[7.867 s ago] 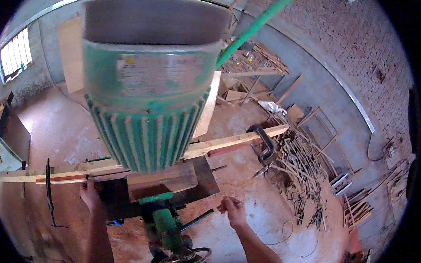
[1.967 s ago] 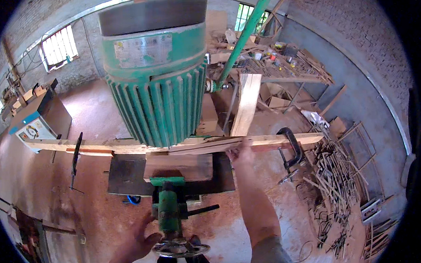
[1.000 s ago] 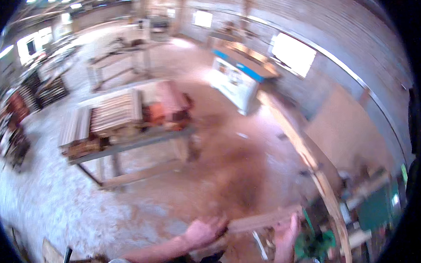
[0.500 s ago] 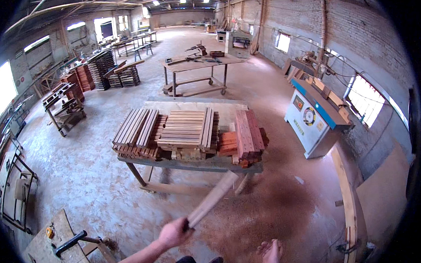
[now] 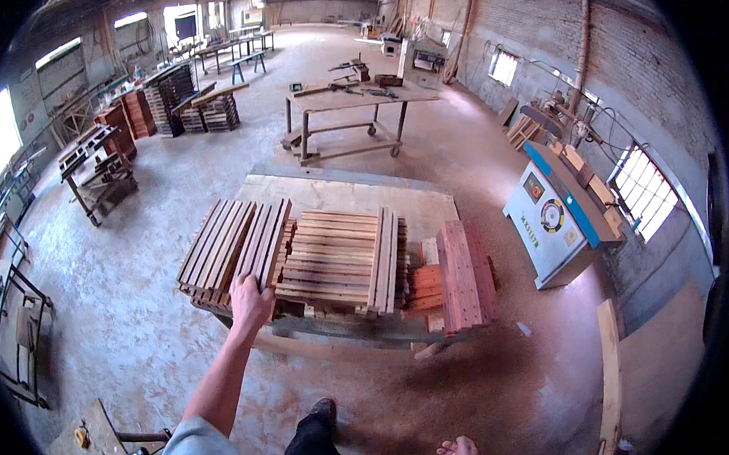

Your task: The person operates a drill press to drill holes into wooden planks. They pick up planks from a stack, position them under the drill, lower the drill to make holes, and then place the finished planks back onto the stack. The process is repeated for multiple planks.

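Note:
My left hand [image 5: 252, 301] is closed on the near end of a wooden slat [image 5: 275, 246] at the right side of the left stack. The hand covers that end, and the slat lies level with those beside it. Other slats [image 5: 217, 242] run lengthwise to its left. Just to the right, a second stack of slats [image 5: 331, 253] lies crosswise, with a few lengthwise ones on top. My right hand [image 5: 457, 451] hangs low near the bottom edge, loosely curled with fingers apart and nothing visible in it.
Reddish drilled wood pieces [image 5: 467, 276] sit at the right end of the worktable [image 5: 355, 194]. Beyond it stands a wheeled table [image 5: 359, 99] with tools. A white and blue machine [image 5: 555, 215] is to the right, and a small bench [image 5: 97, 438] at lower left.
My left hand has carried the slat forward and left from near my body onto the left stack. I have come closer to the worktable. My right hand stays low.

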Action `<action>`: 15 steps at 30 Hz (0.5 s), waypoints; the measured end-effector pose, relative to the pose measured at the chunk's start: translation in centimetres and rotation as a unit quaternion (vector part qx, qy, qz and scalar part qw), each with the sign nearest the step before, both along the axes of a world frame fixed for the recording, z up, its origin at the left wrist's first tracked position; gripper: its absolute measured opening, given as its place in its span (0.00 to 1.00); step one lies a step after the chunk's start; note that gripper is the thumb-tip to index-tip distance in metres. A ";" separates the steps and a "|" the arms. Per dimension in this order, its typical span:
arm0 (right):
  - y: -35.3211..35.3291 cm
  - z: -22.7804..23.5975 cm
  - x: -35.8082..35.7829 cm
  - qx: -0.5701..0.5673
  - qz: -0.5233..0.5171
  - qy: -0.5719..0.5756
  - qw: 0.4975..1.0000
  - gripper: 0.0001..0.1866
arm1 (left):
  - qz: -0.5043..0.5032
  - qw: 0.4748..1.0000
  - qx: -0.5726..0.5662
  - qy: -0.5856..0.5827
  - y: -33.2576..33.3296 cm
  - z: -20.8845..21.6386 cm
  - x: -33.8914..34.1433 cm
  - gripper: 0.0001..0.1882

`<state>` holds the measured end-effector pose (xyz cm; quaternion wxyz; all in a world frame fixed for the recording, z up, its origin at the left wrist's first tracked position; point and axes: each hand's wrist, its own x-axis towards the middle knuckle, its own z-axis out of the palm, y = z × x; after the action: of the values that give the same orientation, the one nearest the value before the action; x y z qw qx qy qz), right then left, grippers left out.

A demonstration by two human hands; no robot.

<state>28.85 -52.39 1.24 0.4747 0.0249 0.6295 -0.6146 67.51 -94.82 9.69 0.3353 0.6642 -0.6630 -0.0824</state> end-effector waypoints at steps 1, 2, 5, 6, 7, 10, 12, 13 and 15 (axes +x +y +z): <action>-1.4 0.4 0.9 0.012 0.004 0.003 1.000 0.13 | 0.019 1.000 0.015 -0.005 -2.2 -1.4 0.3 0.17; -3.0 0.9 1.9 0.016 0.002 0.005 1.000 0.12 | 0.022 1.000 0.010 -0.020 -4.2 -1.9 0.3 0.17; -7.4 2.3 4.1 0.016 0.011 0.008 1.000 0.12 | 0.028 0.998 0.028 -0.056 -8.2 -3.3 1.1 0.18; -8.6 2.6 4.8 0.018 0.016 0.006 1.000 0.13 | 0.031 0.996 0.042 -0.067 -8.8 -3.5 1.2 0.19; -9.6 3.0 5.4 0.010 0.012 0.003 1.000 0.12 | 0.036 0.995 0.056 -0.077 -9.0 -3.7 1.4 0.20; -12.9 2.8 6.2 0.036 0.005 0.006 0.999 0.11 | 0.054 0.986 0.053 -0.146 -9.2 -3.6 0.5 0.27; -15.7 3.1 6.2 0.058 0.072 0.032 0.995 0.14 | 0.075 0.973 0.102 -0.195 -9.8 -3.9 0.5 0.31; -17.2 2.6 6.6 0.031 0.054 0.040 0.997 0.11 | 0.082 0.971 0.101 -0.202 -10.0 -4.4 0.9 0.33; -21.4 2.9 7.1 0.006 0.073 0.006 0.997 0.11 | 0.095 0.969 0.120 -0.195 -10.1 -3.2 0.9 0.36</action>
<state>35.98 -73.76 4.12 0.5140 -0.0218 0.6363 -0.5749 68.40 -104.87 6.52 0.1235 0.7628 -0.6348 0.0021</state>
